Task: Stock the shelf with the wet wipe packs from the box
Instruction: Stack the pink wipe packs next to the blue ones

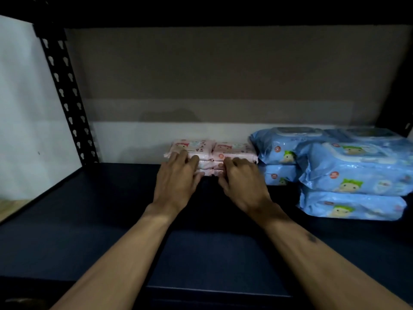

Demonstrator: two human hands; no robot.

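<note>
Two short stacks of small pink wet wipe packs stand side by side at the back of the dark shelf board (100,220). My left hand (176,180) presses its fingers against the front of the left pink stack (196,147). Over the front of the right pink stack (234,149) lie the curled fingers of my right hand (243,182). Whether either hand grips a pack or only pushes is unclear. The box is out of sight.
Large blue wet wipe packs are stacked right of the pink ones, one pile at the back (283,148) and one nearer the front (355,175). A black perforated upright post (67,97) stands at the left. The beige back wall (223,74) closes the shelf.
</note>
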